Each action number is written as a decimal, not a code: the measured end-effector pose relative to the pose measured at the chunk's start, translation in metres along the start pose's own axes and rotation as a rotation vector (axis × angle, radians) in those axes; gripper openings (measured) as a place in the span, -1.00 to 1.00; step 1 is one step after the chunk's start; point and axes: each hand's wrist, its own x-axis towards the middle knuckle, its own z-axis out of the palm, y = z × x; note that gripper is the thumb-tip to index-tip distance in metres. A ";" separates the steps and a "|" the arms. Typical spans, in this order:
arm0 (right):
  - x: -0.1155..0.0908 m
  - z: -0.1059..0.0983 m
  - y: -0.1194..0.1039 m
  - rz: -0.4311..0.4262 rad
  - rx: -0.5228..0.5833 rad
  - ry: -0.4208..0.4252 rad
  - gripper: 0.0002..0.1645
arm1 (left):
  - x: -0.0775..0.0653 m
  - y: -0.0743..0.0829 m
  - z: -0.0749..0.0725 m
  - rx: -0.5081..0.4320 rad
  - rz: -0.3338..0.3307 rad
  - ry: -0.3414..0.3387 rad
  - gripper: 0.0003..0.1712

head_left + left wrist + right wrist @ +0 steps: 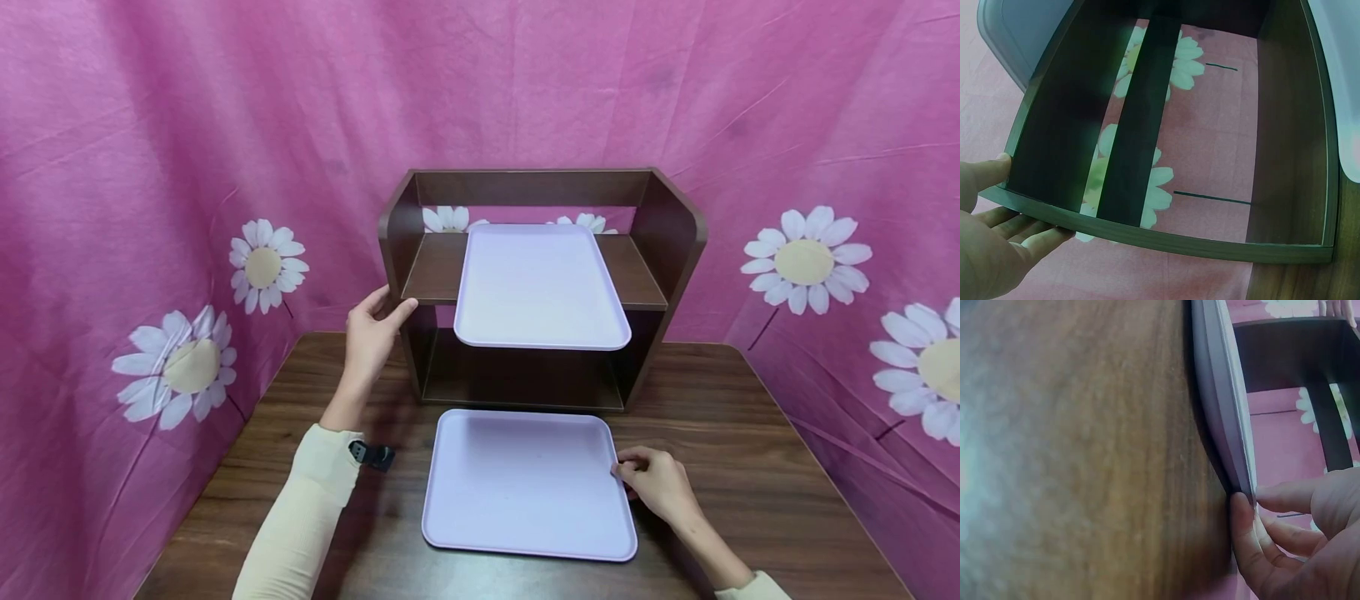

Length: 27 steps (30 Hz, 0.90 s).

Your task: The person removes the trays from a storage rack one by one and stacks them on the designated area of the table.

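A dark brown wooden desktop shelf (430, 271) stands upright on the table. My left hand (371, 333) grips its left side panel, thumb at the front by the middle board and fingers round the outer side, as the left wrist view shows too. Across the middle board lies a pale lilac tray (542, 287), its near end jutting out past the front. A second lilac tray (528, 487) is on the table before the shelf. My right hand (662, 485) pinches that tray's right rim between thumb and fingers; in the right wrist view the fingertips (1242, 509) are under the rim.
The wood-grain table (720, 433) extends to both sides of the shelf. A pink curtain (322, 108) with white daisies hangs behind and at both sides. The shelf's lower compartment (517, 375) lies beneath the overhanging tray. A black wrist device (372, 455) is strapped at the left cuff.
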 end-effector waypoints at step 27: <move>0.027 -0.077 -0.066 -0.209 0.343 0.003 -0.64 | -0.001 0.001 0.000 0.010 0.006 0.009 -0.40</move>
